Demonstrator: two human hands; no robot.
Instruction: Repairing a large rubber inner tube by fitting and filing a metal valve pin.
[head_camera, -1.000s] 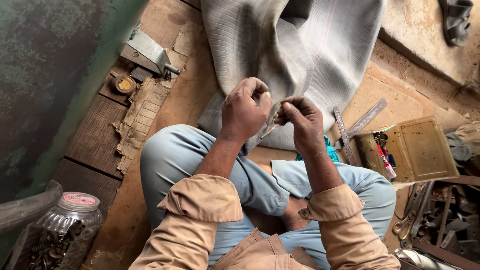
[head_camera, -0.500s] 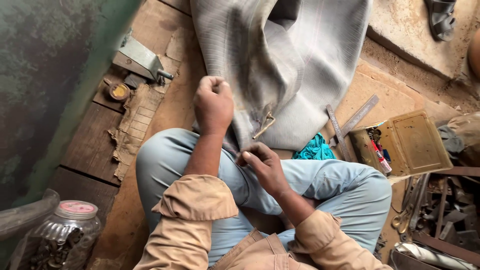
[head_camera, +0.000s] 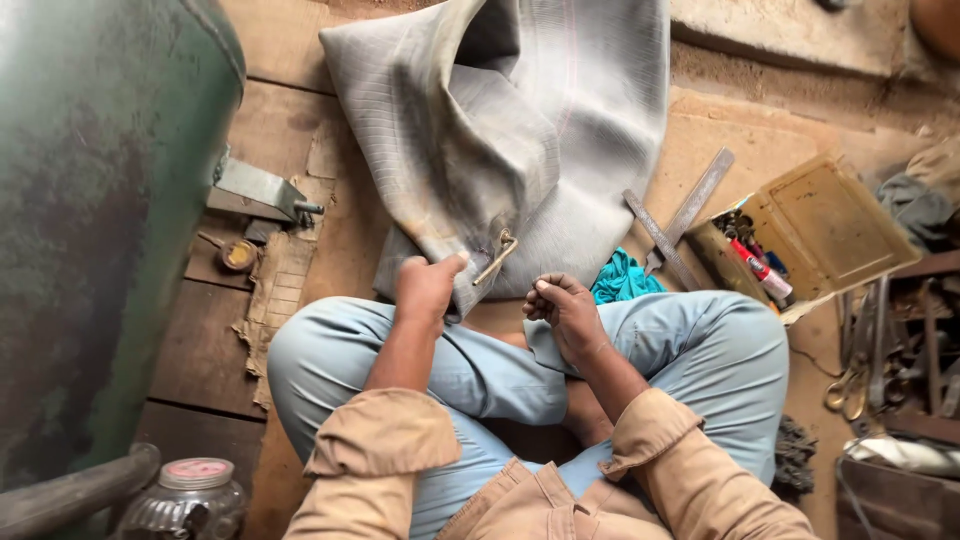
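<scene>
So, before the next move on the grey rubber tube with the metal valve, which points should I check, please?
1. Left hand grips the edge of the grey rubber tube: ok.
2. Metal valve stem is exposed and points toward the person: ok.
3. Right hand is off the tube, fingers curled; whether it holds a small part: cannot tell.
4. Valve has a cap or core fitted: cannot tell.
5. Open tool box and flat metal bars lie at the right side: ok.

Grey inner tube (head_camera: 520, 130) cut off at top edge; jar (head_camera: 190, 497) cropped at bottom; box (head_camera: 790, 240) contents too small to ID.
</scene>
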